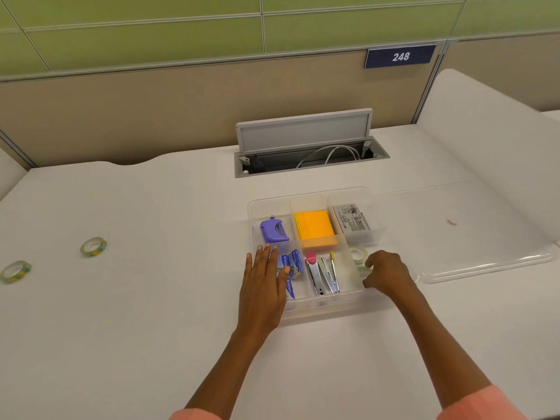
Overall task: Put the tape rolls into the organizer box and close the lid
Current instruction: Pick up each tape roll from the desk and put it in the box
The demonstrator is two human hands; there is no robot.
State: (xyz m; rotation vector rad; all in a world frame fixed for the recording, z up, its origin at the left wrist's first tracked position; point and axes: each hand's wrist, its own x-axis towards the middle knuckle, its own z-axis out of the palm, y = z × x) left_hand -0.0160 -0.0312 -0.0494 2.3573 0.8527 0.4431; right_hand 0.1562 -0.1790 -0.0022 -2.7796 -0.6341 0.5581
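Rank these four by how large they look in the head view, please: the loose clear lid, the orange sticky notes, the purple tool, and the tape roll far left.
1. Clear lid, by far the largest.
2. Orange sticky notes.
3. Purple tool.
4. Far-left tape roll.
The last two look close in size, so their order is unsure.

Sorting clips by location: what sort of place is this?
Likely an office cubicle: a white desk backed by partition panels, a numbered plate reading 248, and an open cable hatch.
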